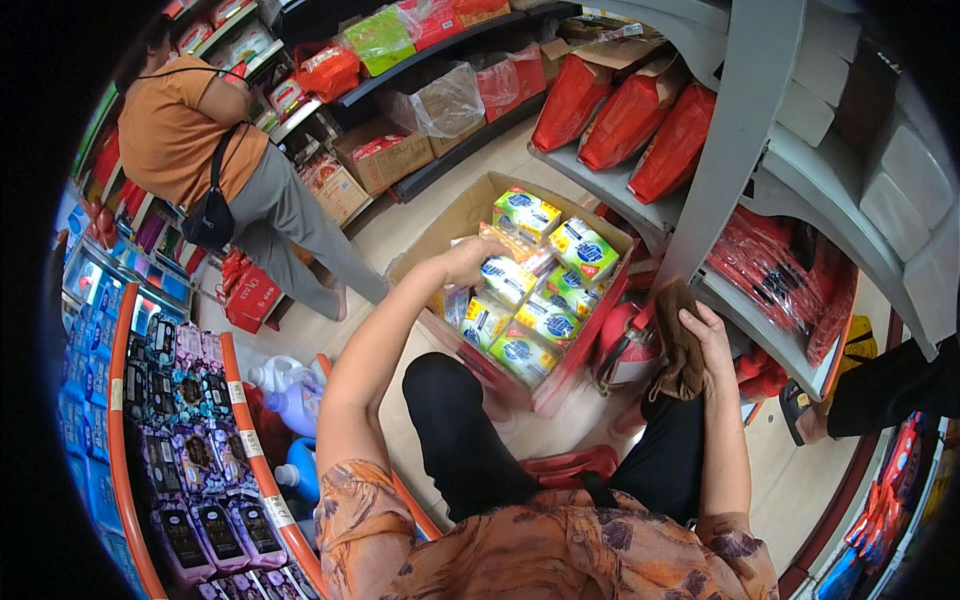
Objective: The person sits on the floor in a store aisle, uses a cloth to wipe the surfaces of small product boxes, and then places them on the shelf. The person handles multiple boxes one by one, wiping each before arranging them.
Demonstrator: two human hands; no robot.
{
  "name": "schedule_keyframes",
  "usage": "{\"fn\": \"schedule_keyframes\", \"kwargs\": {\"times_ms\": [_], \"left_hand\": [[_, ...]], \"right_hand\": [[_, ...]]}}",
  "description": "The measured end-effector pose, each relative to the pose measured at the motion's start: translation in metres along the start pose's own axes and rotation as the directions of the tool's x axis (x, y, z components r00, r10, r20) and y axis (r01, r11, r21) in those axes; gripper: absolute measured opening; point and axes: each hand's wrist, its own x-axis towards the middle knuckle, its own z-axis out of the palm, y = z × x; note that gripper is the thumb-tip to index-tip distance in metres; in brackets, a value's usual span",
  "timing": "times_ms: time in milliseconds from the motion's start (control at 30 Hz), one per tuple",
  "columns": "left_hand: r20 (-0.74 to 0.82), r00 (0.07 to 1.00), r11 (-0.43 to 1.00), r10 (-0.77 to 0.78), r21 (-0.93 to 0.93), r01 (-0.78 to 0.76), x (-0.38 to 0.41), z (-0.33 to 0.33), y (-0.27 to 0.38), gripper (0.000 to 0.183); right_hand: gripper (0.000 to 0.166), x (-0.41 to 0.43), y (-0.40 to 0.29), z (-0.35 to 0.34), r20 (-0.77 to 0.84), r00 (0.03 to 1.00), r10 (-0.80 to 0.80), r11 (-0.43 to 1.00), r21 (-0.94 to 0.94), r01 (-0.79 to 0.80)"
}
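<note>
A cardboard carton (442, 206) with its top open stands on the floor before me, holding several yellow, green and white packs of soap. My left hand (474, 262) reaches over its near left side, its fingers at the end of one white and yellow pack (508, 280) that lies on top of others; whether they grip it I cannot tell. To the right of the carton, my right hand (709, 341) holds a bunched brown cloth (681, 345) beside the grey shelf post. Another boxed pack (583, 249) sits tilted at the carton's right side.
A fire extinguisher (626, 345) stands right of the carton by the shelf post (739, 142). Red bags (626, 120) line the low shelf behind. A person in an orange shirt (187, 127) stands at the upper left. Detergent bottles (296, 405) are at my left, another person's foot (810, 424) at right.
</note>
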Motion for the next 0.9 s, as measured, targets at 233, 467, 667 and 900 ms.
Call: {"fn": "schedule_keyframes", "kwargs": {"times_ms": [233,467,667,900], "left_hand": [[-0.033,0.999,0.998,-0.011,-0.065,0.008,0.004,0.013,-0.005,0.069],[-0.019,1.0,0.997,0.023,-0.079,-0.024,-0.002,0.01,-0.001,0.07],[-0.149,0.93,0.94,-0.335,-0.115,0.32,-0.017,0.01,0.006,0.068],[-0.149,0.911,0.897,-0.386,0.169,0.408,-0.034,0.031,-0.019,0.057]], "right_hand": [[0.035,-0.003,-0.001,-0.002,-0.001,1.0,0.008,1.0,-0.002,-0.008],[0.032,-0.003,-0.002,0.004,0.017,1.0,0.025,1.0,-0.007,-0.025],[0.032,-0.001,-0.001,0.001,0.003,1.0,0.011,1.0,-0.016,-0.011],[0.032,-0.001,-0.002,0.002,0.006,1.0,0.018,0.999,-0.042,-0.018]]}}
